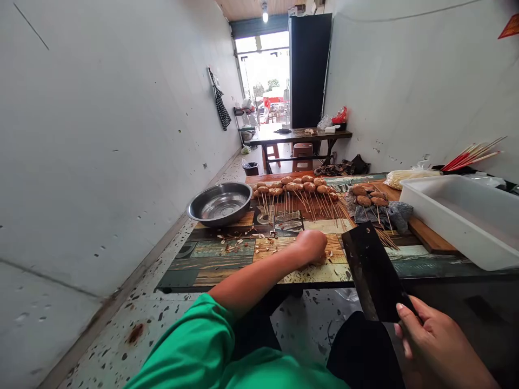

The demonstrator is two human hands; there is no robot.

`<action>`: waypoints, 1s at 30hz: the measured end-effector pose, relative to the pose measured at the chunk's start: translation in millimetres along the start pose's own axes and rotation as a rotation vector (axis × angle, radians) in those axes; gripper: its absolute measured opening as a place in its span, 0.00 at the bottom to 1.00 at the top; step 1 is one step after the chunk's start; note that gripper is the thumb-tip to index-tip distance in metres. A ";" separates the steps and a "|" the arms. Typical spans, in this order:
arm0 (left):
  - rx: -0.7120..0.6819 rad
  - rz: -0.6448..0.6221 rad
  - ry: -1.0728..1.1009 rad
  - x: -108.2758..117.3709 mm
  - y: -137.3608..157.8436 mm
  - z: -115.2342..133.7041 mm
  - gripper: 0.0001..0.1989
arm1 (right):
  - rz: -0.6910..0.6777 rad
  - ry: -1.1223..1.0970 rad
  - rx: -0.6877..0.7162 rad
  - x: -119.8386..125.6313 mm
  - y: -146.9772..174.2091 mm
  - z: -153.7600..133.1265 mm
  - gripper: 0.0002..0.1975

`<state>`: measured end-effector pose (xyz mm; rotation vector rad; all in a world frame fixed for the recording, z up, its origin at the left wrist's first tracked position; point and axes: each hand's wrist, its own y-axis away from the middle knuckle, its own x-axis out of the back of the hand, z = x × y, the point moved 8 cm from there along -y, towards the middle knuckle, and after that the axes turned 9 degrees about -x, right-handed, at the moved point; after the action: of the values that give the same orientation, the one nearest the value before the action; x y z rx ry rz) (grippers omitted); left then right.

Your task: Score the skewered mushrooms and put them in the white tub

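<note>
The cleaver point(373, 270) is gripped at its handle by the right hand point(430, 332), fingers wrapped round it, with the blade angled up and across the bench's near edge, presumably so that it is kept apart from the left hand point(312, 246). That hand is rested low on the bench point(227, 263), its fingers curled; whether anything is clasped there cannot be told. Beyond it, skewered brown pieces point(292, 186) are massed in a long row, their sticks pointed towards the person, perhaps so that the bare ends can be easily reached. A smaller skewered group point(364, 201) is set to the right on a grey cloth point(399, 216), possibly as padding. Pale scraps point(261, 235) are strewn between the row and the near edge. At the left, a steel basin point(214, 220) is stood upright; no solid contents can be made out in it. At the right, a white tub point(446, 227) is placed, its floor partly hidden by its near wall. Behind the tub, pale thin strands or sticks are held in a clear bag point(409, 177).
</note>
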<state>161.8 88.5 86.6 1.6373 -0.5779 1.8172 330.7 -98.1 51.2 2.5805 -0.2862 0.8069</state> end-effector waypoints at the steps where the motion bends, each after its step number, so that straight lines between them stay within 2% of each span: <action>1: 0.005 -0.005 -0.007 0.2 -0.5 1.9 0.05 | 0.007 0.000 0.004 0.1 -1.1 3.0 0.22; 5: 0.035 -0.023 -0.031 3.5 1.8 2.7 0.06 | 0.020 -0.022 0.022 -1.1 -0.8 10.4 0.23; 8: 0.067 -0.012 -0.050 9.3 6.1 -9.9 0.04 | 0.026 -0.027 -0.004 0.2 5.4 5.9 0.21; 12: 0.153 0.057 -0.093 21.1 16.3 -48.5 0.13 | 0.033 -0.030 -0.047 3.5 12.4 -5.6 0.20; 16: 0.269 0.073 -0.133 27.6 36.8 -91.5 0.13 | -0.092 -0.165 -0.097 -6.9 11.0 3.2 0.21; 19: 0.364 0.014 -0.154 25.3 56.3 -117.4 0.13 | -0.193 -0.289 -0.097 -17.0 8.6 11.1 0.24; 22: 0.446 -0.057 -0.170 19.9 74.5 -132.8 0.13 | -0.231 -0.328 -0.101 -20.6 6.1 9.0 0.25; 24: 0.459 -0.046 -0.184 18.6 84.3 -132.1 0.12 | -0.164 -0.295 -0.110 -14.2 4.1 4.1 0.24; 26: 0.411 0.036 -0.177 18.3 92.3 -120.2 0.16 | -0.043 -0.241 -0.112 -2.7 2.5 -0.4 0.24; 28: 0.265 0.152 -0.107 13.9 98.9 -96.9 0.19 | 0.059 -0.191 -0.096 7.1 1.6 -3.2 0.22; 30: 0.081 0.191 -0.002 -0.4 106.1 -70.6 0.22 | 0.073 -0.144 -0.079 8.5 0.1 -4.5 0.21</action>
<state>37.3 60.9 85.3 1.6864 -0.6903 1.9996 335.4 -96.7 59.5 2.5709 -0.4493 0.6219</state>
